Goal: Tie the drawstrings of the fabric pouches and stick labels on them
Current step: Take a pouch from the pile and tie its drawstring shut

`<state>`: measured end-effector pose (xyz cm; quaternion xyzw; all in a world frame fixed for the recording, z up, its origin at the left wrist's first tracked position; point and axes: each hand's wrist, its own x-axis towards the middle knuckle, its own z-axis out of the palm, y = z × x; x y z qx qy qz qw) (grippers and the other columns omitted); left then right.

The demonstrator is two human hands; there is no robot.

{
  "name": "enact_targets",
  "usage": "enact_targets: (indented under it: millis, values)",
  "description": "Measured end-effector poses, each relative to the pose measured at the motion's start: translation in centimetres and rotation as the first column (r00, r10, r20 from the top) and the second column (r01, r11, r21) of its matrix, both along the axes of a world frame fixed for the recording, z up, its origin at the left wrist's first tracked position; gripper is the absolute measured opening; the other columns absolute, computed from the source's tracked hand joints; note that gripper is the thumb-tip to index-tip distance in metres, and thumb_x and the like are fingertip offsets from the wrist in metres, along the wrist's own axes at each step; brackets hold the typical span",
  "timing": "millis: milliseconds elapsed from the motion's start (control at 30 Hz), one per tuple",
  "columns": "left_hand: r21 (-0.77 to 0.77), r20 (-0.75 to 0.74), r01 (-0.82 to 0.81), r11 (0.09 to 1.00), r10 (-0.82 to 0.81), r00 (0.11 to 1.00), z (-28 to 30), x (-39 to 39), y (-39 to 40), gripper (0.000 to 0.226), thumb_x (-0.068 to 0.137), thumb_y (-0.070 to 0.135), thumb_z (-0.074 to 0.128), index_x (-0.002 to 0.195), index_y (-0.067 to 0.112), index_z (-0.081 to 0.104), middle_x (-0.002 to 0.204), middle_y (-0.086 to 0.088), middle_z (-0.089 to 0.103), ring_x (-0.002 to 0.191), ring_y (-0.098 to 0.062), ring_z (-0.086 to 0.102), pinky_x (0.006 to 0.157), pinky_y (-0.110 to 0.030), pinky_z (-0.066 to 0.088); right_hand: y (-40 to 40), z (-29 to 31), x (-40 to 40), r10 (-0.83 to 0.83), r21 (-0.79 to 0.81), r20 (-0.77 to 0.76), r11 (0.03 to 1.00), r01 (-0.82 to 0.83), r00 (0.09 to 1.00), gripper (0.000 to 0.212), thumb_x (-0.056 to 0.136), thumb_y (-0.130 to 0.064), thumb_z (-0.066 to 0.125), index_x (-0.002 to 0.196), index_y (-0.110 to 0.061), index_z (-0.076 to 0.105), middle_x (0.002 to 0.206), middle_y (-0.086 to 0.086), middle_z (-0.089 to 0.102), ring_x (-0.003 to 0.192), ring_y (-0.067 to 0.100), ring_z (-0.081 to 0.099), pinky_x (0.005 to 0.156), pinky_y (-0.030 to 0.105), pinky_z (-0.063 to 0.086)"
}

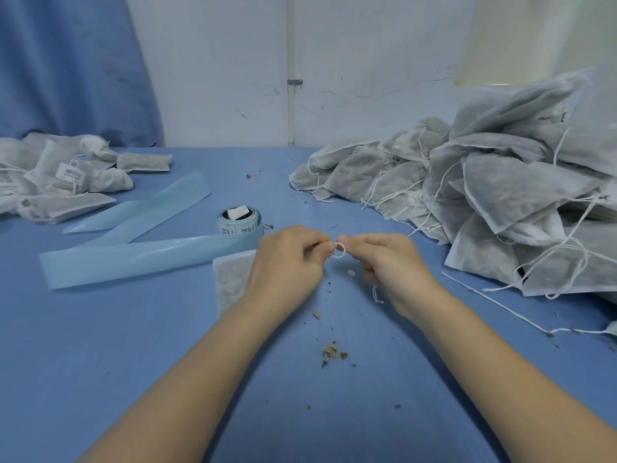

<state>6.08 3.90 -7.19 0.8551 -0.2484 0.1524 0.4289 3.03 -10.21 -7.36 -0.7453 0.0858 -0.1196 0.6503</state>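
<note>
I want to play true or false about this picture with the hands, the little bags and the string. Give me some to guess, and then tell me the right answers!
1. Both hands pinch a white drawstring that makes a small loop between them. True: the left hand and the right hand each pinch it.
2. The big pile of pouches lies on the person's left. False: it lies on the right; a smaller pile of pouches lies on the left.
3. The label roll stands just behind the hands. True.
4. The table cover is red. False: it is blue.
5. A pouch lies partly under the left hand. True.
6. The table has no crumbs on it. False: brown bits lie between the forearms.
</note>
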Motion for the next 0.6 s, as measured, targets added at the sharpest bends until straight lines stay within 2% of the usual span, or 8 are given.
enact_targets:
  millis: [100,200,267,400,500,600]
  values:
    - [0.053,0.081,-0.083,0.995,0.078,0.994,-0.2,-0.1,-0.6,0.017,0.091,0.019,0.059,0.085,0.016,0.074,0.076,-0.008,0.063,0.074,-0.023,0.055,0.068,-0.028,0.035,0.3,-0.1,0.2,-0.043,0.123,-0.014,0.991,0.044,0.999,0.019,0.084,-0.024,0.07,0.07,-0.011,0.073,0.048,-0.01,0.042,0.037,0.006,0.031,0.037,0.013,0.028]
    - [-0.014,0.068,-0.117,0.993,0.118,0.991,-0.4,-0.4,-0.9,0.016,0.09,0.018,0.06,0.086,0.017,0.075,0.076,-0.006,0.065,0.075,-0.022,0.056,0.068,-0.025,0.034,0.7,-0.1,0.1,-0.048,0.207,0.014,0.977,0.044,0.999,0.025,0.086,-0.024,0.068,0.066,-0.009,0.068,0.053,-0.006,0.039,0.039,0.006,0.027,0.037,0.015,0.024]
    - [-0.096,-0.005,-0.123,0.988,0.123,0.992,-0.5,-0.6,-0.9,0.017,0.09,0.018,0.06,0.084,0.016,0.075,0.077,-0.004,0.068,0.077,-0.02,0.059,0.07,-0.025,0.039,0.8,-0.1,-0.2,-0.025,0.141,0.046,0.99,0.019,0.999,0.022,0.083,-0.028,0.07,0.07,-0.01,0.072,0.048,-0.011,0.041,0.037,0.004,0.028,0.037,0.013,0.025]
    - [-0.154,-0.155,-0.164,0.974,0.14,0.978,-0.4,-0.5,-1.1,0.018,0.091,0.023,0.057,0.088,0.017,0.073,0.081,0.003,0.07,0.083,-0.013,0.06,0.07,-0.02,0.038,1.1,-0.5,-0.5,-0.037,-0.009,0.101,0.999,0.038,0.994,0.007,0.082,-0.022,0.072,0.077,-0.018,0.075,0.042,-0.016,0.053,0.034,-0.001,0.043,0.039,0.008,0.03]
    - [-0.2,-0.22,-0.17,0.965,0.124,0.967,-0.5,-0.4,-1.2,0.018,0.092,0.024,0.055,0.088,0.018,0.072,0.076,0.011,0.065,0.08,-0.008,0.055,0.065,-0.016,0.034,1.2,-0.7,-0.4,-0.047,-0.04,0.106,0.998,0.052,0.993,0.009,0.085,-0.023,0.068,0.081,-0.018,0.074,0.041,-0.019,0.051,0.037,-0.003,0.046,0.043,0.008,0.033]
    - [-0.253,-0.261,-0.161,0.954,0.093,0.961,-0.4,-0.3,-1.1,0.019,0.092,0.024,0.056,0.077,0.022,0.067,0.068,0.014,0.063,0.072,-0.003,0.054,0.064,-0.01,0.036,1.3,-0.7,-0.4,-0.025,0.032,0.092,0.999,0.022,0.995,0.012,0.089,-0.02,0.063,0.084,-0.017,0.073,0.04,-0.021,0.049,0.038,-0.006,0.046,0.039,0.006,0.032]
